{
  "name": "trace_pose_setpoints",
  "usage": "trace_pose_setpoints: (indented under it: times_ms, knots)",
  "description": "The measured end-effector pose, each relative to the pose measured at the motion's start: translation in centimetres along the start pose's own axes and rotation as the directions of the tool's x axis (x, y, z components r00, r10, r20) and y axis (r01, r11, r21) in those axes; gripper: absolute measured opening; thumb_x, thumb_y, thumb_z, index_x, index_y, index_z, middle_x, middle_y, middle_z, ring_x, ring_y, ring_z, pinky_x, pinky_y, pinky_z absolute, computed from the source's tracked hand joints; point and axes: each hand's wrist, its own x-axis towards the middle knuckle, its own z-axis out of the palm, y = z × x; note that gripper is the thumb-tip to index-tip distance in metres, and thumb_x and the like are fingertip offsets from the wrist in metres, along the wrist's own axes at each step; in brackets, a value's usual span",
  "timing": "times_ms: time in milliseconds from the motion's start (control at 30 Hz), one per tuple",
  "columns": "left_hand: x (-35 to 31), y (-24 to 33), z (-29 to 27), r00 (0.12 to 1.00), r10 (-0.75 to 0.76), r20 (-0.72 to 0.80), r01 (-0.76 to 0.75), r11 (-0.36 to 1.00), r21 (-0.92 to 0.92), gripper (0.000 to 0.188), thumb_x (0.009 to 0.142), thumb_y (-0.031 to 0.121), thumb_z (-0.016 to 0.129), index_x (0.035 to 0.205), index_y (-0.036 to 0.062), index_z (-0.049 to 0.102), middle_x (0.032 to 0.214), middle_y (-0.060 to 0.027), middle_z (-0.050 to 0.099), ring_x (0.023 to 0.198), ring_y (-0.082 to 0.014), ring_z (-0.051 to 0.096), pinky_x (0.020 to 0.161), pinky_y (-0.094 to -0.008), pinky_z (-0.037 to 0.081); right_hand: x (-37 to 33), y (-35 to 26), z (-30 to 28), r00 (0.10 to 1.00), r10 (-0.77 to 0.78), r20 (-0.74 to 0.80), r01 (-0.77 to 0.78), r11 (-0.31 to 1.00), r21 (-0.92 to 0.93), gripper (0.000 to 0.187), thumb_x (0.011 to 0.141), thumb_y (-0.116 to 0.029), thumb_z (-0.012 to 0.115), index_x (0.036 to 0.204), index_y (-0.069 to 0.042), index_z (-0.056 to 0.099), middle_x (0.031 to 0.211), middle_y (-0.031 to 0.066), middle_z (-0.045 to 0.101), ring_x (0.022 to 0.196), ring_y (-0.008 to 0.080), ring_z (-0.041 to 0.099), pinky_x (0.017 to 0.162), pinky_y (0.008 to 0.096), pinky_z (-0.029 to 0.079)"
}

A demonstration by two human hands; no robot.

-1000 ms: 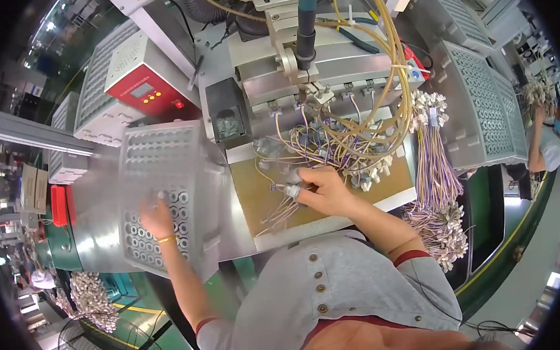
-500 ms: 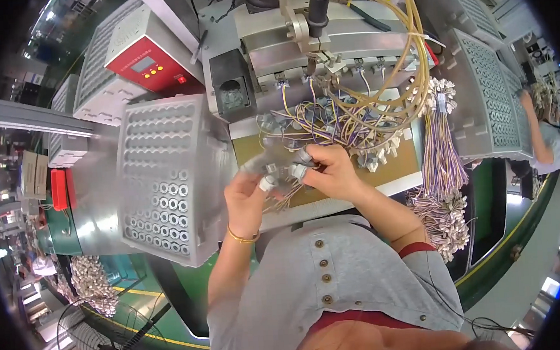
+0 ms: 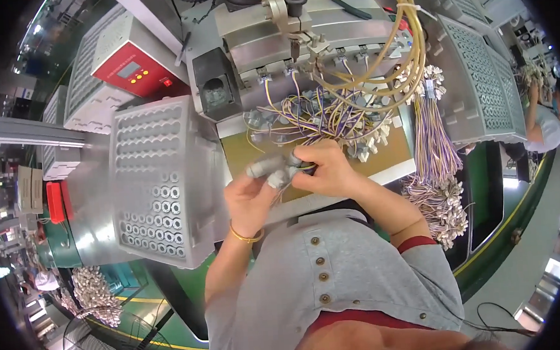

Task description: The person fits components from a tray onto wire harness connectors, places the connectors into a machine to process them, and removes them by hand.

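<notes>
Over the near edge of the brown work board (image 3: pixel 244 154), both my hands meet at a small wired part. My left hand (image 3: pixel 246 202), with grey covers on thumb and forefinger, closes its fingertips at the part's left side. Grey covers also cap the fingertips of my right hand (image 3: pixel 327 166), which pinches the part from the right. Thin wires (image 3: pixel 306 167) show by the right fingers; the part itself is mostly hidden. Just beyond lies a tangled pile of wire leads (image 3: pixel 327 112) in yellow, purple and white, with grey pieces and white connectors on their ends.
Behind the pile stands a metal machine (image 3: pixel 273 45) with several leads clamped along its front; yellowish hoses (image 3: pixel 416 47) loop beside it. A tray of ring-shaped parts (image 3: pixel 117 158) leans at left, near a red-fronted control box (image 3: pixel 137 75). Bundled leads (image 3: pixel 428 123) hang at right.
My left fingers, blurred before, now show sharply and have come close to the right fingertips. The whole scene has shifted slightly left and up in view.
</notes>
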Motion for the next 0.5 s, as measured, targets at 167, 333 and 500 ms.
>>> trace_pose_setpoints:
  times_ms: [167, 333, 500]
  knots:
    - [0.3, -0.7, 0.7, 0.994, -0.106, 0.005, 0.106, 0.99, -0.095, 0.029, 0.075, -0.006, 0.056, 0.104, -0.0045, 0.054, 0.093, -0.0078, 0.057, 0.072, -0.0092, 0.053, 0.055, -0.0193, 0.043, -0.5, 0.0, -0.5, 0.992, 0.048, -0.114, -0.055, 0.997, -0.061, 0.016, 0.055, -0.002, 0.059, 0.055, -0.001, 0.043, 0.046, 0.0075, 0.037, 0.038, 0.0166, 0.034, 0.037, 0.0273, 0.028]
    - [0.8, -0.6, 1.3, 0.971, 0.21, 0.116, -0.239, 0.881, 0.407, 0.03, 0.075, -0.007, 0.055, 0.105, -0.0057, 0.053, 0.104, -0.0097, 0.055, 0.085, -0.0124, 0.055, 0.069, -0.0229, 0.046, -0.6, -0.1, -1.5, 0.993, -0.007, -0.12, -0.017, 0.979, -0.203, 0.015, 0.055, -0.003, 0.059, 0.056, -0.001, 0.045, 0.046, 0.0081, 0.039, 0.038, 0.0189, 0.037, 0.037, 0.0271, 0.029]
    - [1.4, -1.2, 0.9, 0.991, 0.073, 0.108, -0.087, 0.987, 0.133, 0.027, 0.075, -0.006, 0.056, 0.102, -0.0054, 0.054, 0.099, -0.0099, 0.057, 0.084, -0.0131, 0.055, 0.069, -0.0237, 0.047, -0.5, 0.1, -1.5, 0.998, 0.023, -0.064, -0.034, 0.985, -0.17, 0.013, 0.057, -0.002, 0.059, 0.057, -0.001, 0.046, 0.046, 0.0067, 0.039, 0.038, 0.0149, 0.038, 0.038, 0.0259, 0.03]
